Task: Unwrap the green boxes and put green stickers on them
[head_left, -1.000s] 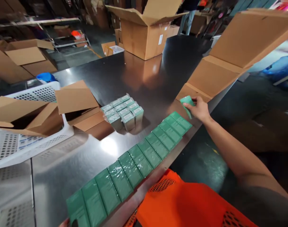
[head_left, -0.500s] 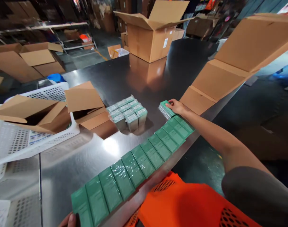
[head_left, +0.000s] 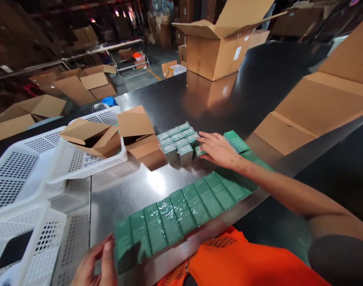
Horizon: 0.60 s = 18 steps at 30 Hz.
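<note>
A long row of green film-wrapped small boxes (head_left: 177, 212) lies along the near edge of the metal table. By the row's left end is my left hand (head_left: 95, 264), thumb and fingers apart, fingertips at the end box; it holds nothing. My right hand (head_left: 219, 151) reaches over a block of upright wrapped small boxes (head_left: 177, 139). Its fingers are stretched out around the top of the block's right-hand small box (head_left: 198, 151), which they partly hide. Just behind that hand, a green box (head_left: 236, 141) sits at the row's far right end.
A small open carton (head_left: 141, 143) stands left of the block, beside white perforated baskets (head_left: 110, 169), one with another open carton in it. A large open carton (head_left: 203, 55) stands at the back. Unfolded cardboard (head_left: 312, 103) lies along the right side.
My right hand has left the green box at the row's far end and moved left to the upright block. My left hand shows more at the row's left end. The view has shifted.
</note>
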Motion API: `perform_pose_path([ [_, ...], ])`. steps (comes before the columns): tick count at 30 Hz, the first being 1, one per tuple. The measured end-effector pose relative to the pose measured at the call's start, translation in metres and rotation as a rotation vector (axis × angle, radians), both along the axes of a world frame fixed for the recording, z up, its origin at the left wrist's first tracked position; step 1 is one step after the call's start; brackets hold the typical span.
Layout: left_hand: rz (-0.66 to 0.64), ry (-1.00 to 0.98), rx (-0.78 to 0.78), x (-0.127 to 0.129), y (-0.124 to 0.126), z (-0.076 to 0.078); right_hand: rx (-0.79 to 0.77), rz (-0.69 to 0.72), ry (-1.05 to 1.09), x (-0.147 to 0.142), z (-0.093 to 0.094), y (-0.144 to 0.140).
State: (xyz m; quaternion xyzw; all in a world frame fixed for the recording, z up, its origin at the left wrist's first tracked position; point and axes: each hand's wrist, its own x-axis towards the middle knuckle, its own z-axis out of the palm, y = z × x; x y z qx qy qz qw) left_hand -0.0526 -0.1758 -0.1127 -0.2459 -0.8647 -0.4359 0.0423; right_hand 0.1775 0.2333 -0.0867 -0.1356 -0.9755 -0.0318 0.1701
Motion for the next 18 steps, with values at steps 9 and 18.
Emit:
perform_pose_path([
  [9, -0.709, -0.981, 0.312, 0.097, 0.147, 0.033, -0.506, -0.293, 0.689, 0.052, 0.012, -0.090],
  [18, -0.418, -1.305, 0.880, 0.140, 0.195, 0.044, -0.419, 0.126, 0.804, 0.003, -0.019, -0.156],
])
